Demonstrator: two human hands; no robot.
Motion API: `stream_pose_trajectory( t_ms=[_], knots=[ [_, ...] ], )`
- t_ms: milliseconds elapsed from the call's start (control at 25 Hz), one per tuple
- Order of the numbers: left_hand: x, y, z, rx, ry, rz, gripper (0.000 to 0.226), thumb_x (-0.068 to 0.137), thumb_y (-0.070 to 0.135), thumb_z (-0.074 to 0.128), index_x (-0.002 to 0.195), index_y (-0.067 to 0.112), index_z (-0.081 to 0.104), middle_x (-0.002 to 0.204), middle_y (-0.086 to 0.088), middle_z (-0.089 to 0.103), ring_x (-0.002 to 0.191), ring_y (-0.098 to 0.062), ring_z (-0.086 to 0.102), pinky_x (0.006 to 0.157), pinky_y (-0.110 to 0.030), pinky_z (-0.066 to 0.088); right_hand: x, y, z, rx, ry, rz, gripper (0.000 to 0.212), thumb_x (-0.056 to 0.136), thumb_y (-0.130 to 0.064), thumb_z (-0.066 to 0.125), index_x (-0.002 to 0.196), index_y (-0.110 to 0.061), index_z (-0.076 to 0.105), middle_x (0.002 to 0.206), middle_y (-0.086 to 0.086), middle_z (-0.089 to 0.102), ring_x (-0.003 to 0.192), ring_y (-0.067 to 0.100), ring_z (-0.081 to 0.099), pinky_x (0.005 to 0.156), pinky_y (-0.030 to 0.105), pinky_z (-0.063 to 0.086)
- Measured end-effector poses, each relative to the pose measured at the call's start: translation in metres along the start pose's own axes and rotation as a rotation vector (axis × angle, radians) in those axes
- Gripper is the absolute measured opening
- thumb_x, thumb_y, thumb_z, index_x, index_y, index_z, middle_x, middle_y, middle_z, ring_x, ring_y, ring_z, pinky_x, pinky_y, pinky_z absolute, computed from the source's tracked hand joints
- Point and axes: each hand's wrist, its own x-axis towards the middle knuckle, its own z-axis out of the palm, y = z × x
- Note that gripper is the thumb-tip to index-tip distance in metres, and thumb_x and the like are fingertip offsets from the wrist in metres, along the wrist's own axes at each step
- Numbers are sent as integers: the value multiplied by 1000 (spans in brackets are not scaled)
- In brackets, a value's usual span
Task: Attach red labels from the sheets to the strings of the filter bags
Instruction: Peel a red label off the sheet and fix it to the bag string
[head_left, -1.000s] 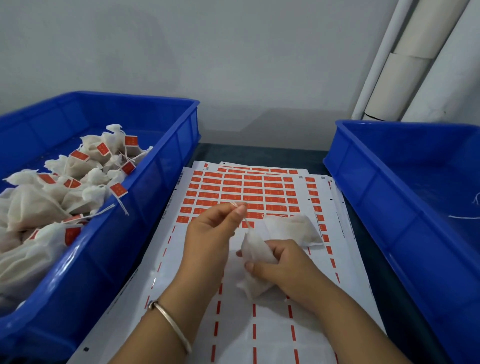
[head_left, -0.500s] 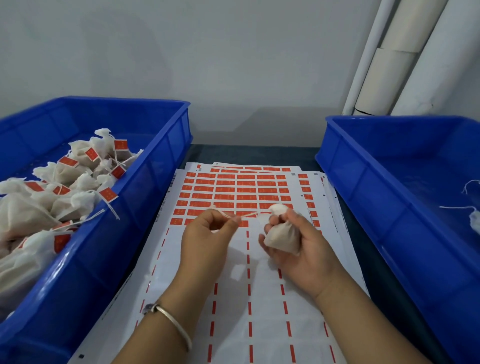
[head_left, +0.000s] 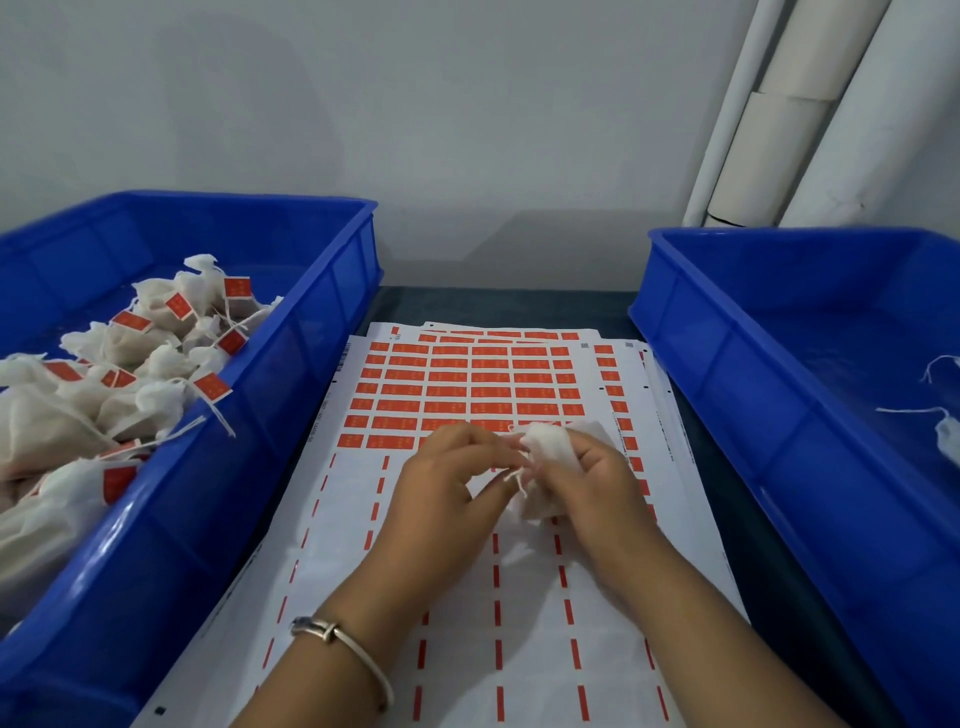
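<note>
A white filter bag (head_left: 545, 452) is bunched in my right hand (head_left: 597, 483), whose fingers curl round it above the label sheet (head_left: 467, 597). My left hand (head_left: 447, 478) sits close beside it and pinches the bag's white string (head_left: 517, 475), whose loose ends hang between the two hands. Rows of red labels (head_left: 467, 389) fill the far part of the sheet; the near part holds only thin red strips.
A blue bin (head_left: 218, 493) on the left holds several filter bags with red labels (head_left: 130, 374). A blue bin (head_left: 779, 415) on the right holds a few unlabelled bags with strings (head_left: 945, 431) at its right edge. White pipes (head_left: 810, 114) stand at the back right.
My hands have come together: the string, stretched out between them before, is now slack and short. The bag has shifted in my right hand, up toward the labels.
</note>
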Motion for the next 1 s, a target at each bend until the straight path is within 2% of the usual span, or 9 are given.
stream_pose_trajectory(
  t_ms=[80, 160, 280, 480, 560, 640, 760, 920, 1000],
  knots=[
    [-1, 2, 0, -2, 3, 10, 27, 80, 26, 69, 76, 51, 61, 96, 39, 46, 104, 10, 42, 78, -6, 40, -5, -3, 2, -91, -94, -52, 10, 91, -38, 55, 85, -39, 64, 81, -32, 64, 85, -6, 62, 57, 5, 47],
    [0, 4, -1, -50, 10, -18, 34, 80, 23, 69, 70, 54, 59, 100, 44, 43, 106, 13, 41, 75, -4, 43, -7, -3, 1, -120, -183, -80, 12, 93, -34, 52, 86, -38, 61, 81, -36, 62, 86, -16, 56, 57, 1, 44],
    [1, 5, -1, -186, -19, -48, 31, 85, 17, 64, 75, 46, 62, 95, 34, 55, 98, 18, 45, 67, 3, 39, -8, -5, 0, -119, -272, -117, 15, 96, -26, 51, 91, -33, 63, 85, -27, 64, 90, -13, 57, 64, 2, 45],
    [1, 5, 1, -288, -71, -132, 18, 92, 22, 54, 78, 33, 56, 79, 25, 58, 80, 10, 54, 58, -1, 41, -10, -3, -1, -127, -331, -153, 17, 93, -19, 58, 91, -35, 64, 85, -19, 68, 91, -5, 60, 68, 7, 49],
    [1, 4, 3, -274, -66, -174, 16, 92, 24, 53, 78, 32, 52, 74, 17, 57, 77, 2, 57, 57, -5, 44, -10, 0, 1, -140, -352, -156, 20, 90, -18, 62, 94, -38, 63, 87, -21, 66, 92, -4, 60, 69, 8, 49],
    [1, 4, 5, -242, -62, -204, 15, 93, 26, 52, 78, 31, 50, 78, 15, 57, 77, -6, 58, 59, -8, 46, -11, 0, 5, -179, -342, -170, 24, 88, -20, 65, 95, -43, 58, 92, -26, 63, 91, -6, 60, 69, 5, 47],
    [2, 4, 6, -278, -7, -246, 12, 91, 29, 53, 79, 31, 53, 76, 16, 59, 74, -5, 60, 58, -7, 46, -13, 2, 12, -224, -271, -266, 29, 86, -20, 67, 90, -46, 55, 88, -32, 60, 90, -11, 59, 65, 0, 44],
    [4, 7, 5, -426, 70, -308, 11, 90, 30, 53, 80, 29, 57, 69, 21, 61, 70, 4, 60, 52, -6, 44, -15, 6, 21, -287, -162, -428, 18, 84, -27, 66, 86, -39, 53, 83, -22, 60, 90, -3, 58, 63, 4, 46],
    [4, 7, 6, -476, 114, -336, 13, 90, 30, 53, 79, 26, 59, 68, 19, 62, 68, 0, 62, 51, -9, 46, -15, 6, 23, -304, -89, -489, 17, 80, -35, 63, 86, -41, 49, 77, -26, 56, 86, -4, 58, 62, 5, 46]
  ],
)
